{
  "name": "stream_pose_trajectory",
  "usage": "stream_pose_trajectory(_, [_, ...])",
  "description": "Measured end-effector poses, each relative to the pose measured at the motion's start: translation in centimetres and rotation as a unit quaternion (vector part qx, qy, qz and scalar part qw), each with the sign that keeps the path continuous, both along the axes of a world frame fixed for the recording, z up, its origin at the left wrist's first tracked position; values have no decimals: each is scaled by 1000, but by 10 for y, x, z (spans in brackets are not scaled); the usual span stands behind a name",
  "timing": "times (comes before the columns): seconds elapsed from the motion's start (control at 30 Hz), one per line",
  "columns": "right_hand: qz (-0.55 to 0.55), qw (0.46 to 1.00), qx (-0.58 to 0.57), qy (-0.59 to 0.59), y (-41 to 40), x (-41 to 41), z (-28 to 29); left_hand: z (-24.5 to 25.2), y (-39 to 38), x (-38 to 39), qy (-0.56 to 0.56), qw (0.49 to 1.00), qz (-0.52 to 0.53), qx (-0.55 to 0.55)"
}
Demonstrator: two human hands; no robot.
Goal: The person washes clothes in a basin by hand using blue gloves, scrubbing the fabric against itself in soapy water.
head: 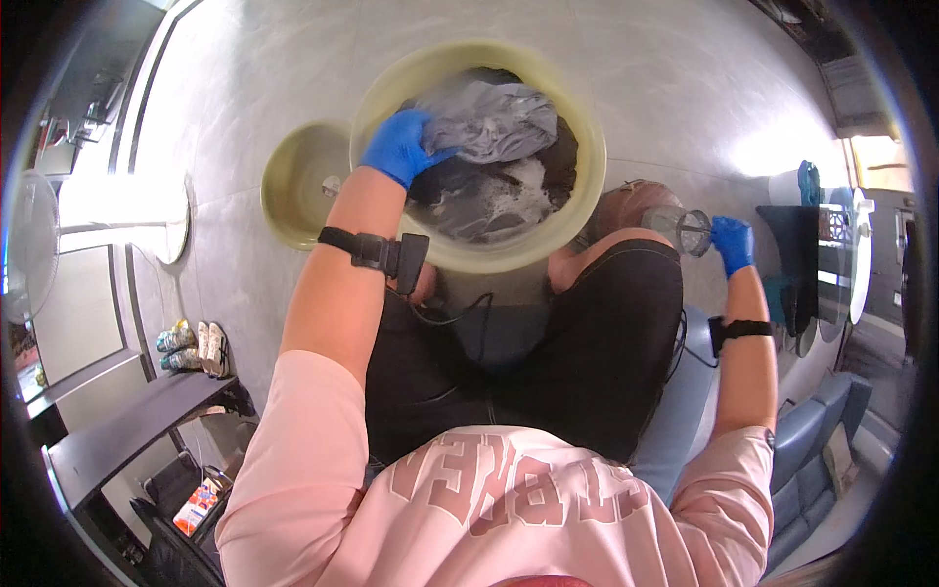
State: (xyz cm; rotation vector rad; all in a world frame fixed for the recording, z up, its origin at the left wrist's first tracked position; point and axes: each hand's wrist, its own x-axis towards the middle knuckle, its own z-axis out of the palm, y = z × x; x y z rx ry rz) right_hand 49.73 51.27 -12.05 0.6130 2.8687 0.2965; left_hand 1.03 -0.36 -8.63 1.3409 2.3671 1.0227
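A large pale yellow plastic basin (pixel 596 165) stands on the floor in front of me, with dark wet clothes (pixel 561 165) and white suds (pixel 524 187) in it. My left hand (pixel 403 147), in a blue glove, grips the edge of a light grey wet cloth (pixel 495 121) at the basin's left side. Out to the right, beside my knee, my gloved right hand (pixel 733 238) is closed on the handle of a clear cup (pixel 689 231), which is tilted on its side. Whether the cup holds anything cannot be told.
A smaller yellow basin (pixel 293 187) touches the large one at its left. Shoes (pixel 211 348) stand on the floor at left, near a dark shelf (pixel 139 433). A fan (pixel 33 246) is at the far left. Blue-grey seats (pixel 807 455) lie at the lower right. A black cable (pixel 469 315) hangs between my legs.
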Motion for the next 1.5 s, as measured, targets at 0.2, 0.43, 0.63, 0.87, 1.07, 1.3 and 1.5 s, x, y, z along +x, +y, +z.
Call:
stream_pose_trajectory(0.2, [-298, 619, -654, 316, -75, -175, 152, -14, -20, -12, 5, 1000, 3, -7])
stream_pose_trajectory(0.43, [-2, 709, -701, 70, -310, -307, 169, -3, -14, -4, -48, 999, 0, 13])
stream_pose_trajectory(0.63, [-415, 390, -821, 45, -407, -315, 8, 0, -3, 0, 105, 993, 5, 56])
stream_pose_trajectory(0.87, [-389, 401, -825, 92, -441, -341, -35, -26, -25, -8, -345, 917, 66, 191])
stream_pose_trajectory(1.07, [-50, 809, -563, 164, -368, -300, -197, -26, 3, -4, -17, 1000, -8, 2])
stream_pose_trajectory(1.3, [-143, 749, -640, 99, -408, -329, -90, -32, -16, -11, -308, 946, 92, 27])
stream_pose_trajectory(1.5, [78, 807, -583, 47, -382, -320, -112, -16, -9, -9, 19, 1000, 16, -16])
